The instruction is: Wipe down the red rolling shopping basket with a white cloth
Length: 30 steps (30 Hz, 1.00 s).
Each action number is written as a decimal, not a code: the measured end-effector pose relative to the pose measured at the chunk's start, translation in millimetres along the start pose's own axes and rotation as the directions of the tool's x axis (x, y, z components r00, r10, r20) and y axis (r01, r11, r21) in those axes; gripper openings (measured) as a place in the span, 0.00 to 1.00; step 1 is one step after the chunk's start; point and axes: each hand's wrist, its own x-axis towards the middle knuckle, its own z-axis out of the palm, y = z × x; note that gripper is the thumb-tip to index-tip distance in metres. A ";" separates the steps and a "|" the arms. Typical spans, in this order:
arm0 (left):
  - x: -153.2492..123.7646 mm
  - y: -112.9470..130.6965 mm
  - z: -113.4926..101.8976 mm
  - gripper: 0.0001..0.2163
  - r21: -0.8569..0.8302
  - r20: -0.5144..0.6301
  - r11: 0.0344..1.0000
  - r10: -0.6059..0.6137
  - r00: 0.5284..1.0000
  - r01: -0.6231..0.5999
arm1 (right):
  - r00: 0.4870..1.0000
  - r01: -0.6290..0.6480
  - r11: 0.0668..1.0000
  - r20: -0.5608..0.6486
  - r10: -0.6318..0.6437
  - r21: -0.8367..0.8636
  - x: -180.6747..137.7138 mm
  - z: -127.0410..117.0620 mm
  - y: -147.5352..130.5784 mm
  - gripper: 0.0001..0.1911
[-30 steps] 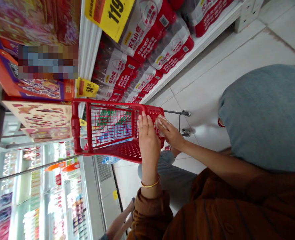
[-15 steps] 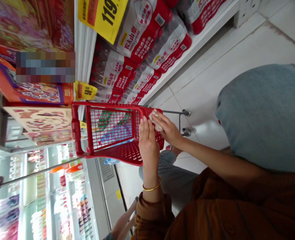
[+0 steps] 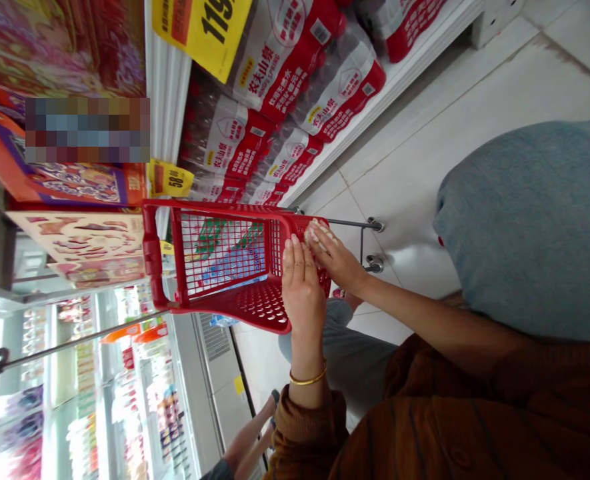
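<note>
The view is turned on its side. My left hand (image 3: 302,287), with a gold bracelet at the wrist, lies flat with outstretched fingers on the rim of a red plastic shopping basket cart (image 3: 225,312). My right hand (image 3: 339,261) is beside it, its fingers pressing a pale, crumpled cloth (image 3: 315,235) against the basket's outer side. Most of the cloth is hidden under those fingers. Through the basket's mesh show blue and green packages; whether they are inside or behind it I cannot tell.
Packs of red-labelled water bottles (image 3: 295,80) fill the low shelf, with yellow price tags (image 3: 202,33) and gift boxes (image 3: 79,247) alongside. Lit cooler shelves (image 3: 99,387) stand opposite. The cart's wheels (image 3: 375,225) rest on floor tiles. Another person's legs (image 3: 247,437) show nearby.
My right hand has shifted slightly along the basket's side with the cloth, which shows less now. My left hand stays on the rim.
</note>
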 end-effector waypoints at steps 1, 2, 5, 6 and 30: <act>-0.4 0.7 0.2 0.27 0.002 0.002 1.000 -0.006 1.000 0.006 | 1.000 -0.016 1.000 0.006 0.016 0.002 -2.1 0.5 1.4 0.27; -0.6 1.5 0.4 0.27 0.004 0.003 1.000 -0.011 1.000 0.011 | 1.000 -0.025 1.000 0.008 0.025 0.005 -4.2 1.0 2.8 0.27; -0.8 5.0 0.9 0.25 0.009 -0.009 1.000 -0.024 1.000 0.024 | 0.999 -0.031 1.000 -0.008 0.031 0.001 -10.3 3.0 8.7 0.27; -0.7 6.7 1.3 0.24 0.016 -0.018 0.999 -0.030 0.999 0.031 | 0.999 -0.033 0.999 -0.016 0.033 -0.008 -12.5 4.0 11.1 0.27; -1.6 27.1 25.4 0.19 -0.091 -0.177 0.949 -0.313 0.933 0.301 | 0.961 -0.224 0.969 -0.143 0.237 0.104 -14.5 6.1 6.5 0.32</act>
